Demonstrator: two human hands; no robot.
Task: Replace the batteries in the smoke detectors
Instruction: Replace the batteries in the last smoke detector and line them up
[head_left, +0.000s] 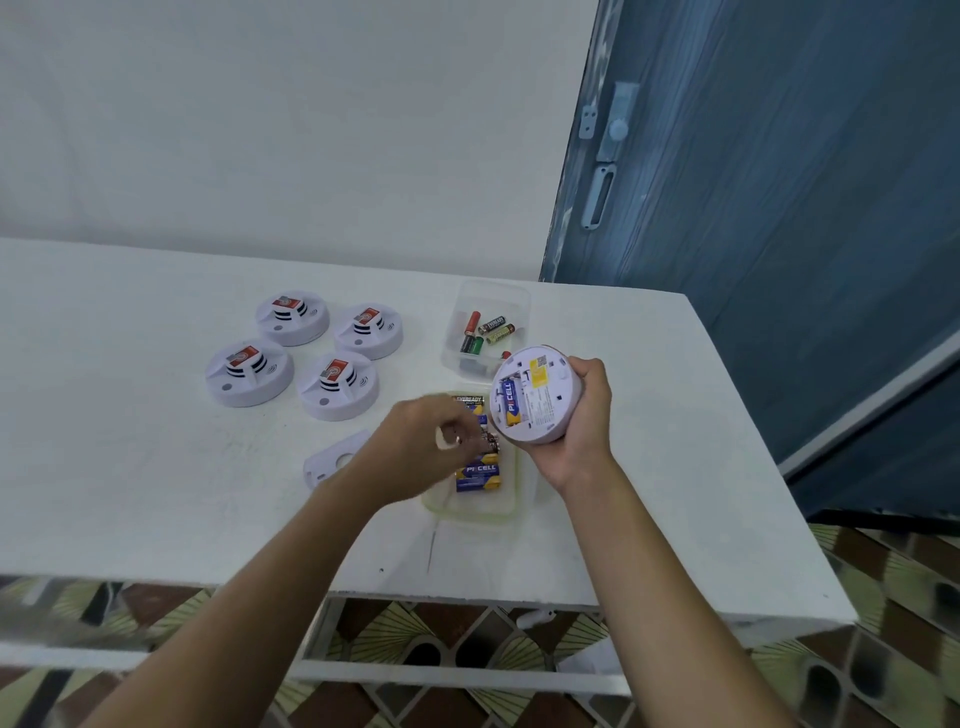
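My right hand (582, 421) holds a white round smoke detector (535, 395) with its back turned up; one blue PKCELL battery (510, 402) sits in its open compartment. My left hand (426, 441) hovers over a clear tray (511, 506) of new blue and yellow batteries (479, 475), fingers pinched on a dark battery (491, 441), blurred by motion. The detector's white back cover (332, 460) lies flat on the table left of that tray.
Several more white smoke detectors (249, 371) lie face up at the table's middle left. A second clear tray (488, 296) behind the held detector holds several mixed batteries (485, 332). The white table (156, 493) ends at the right near a blue door (779, 208).
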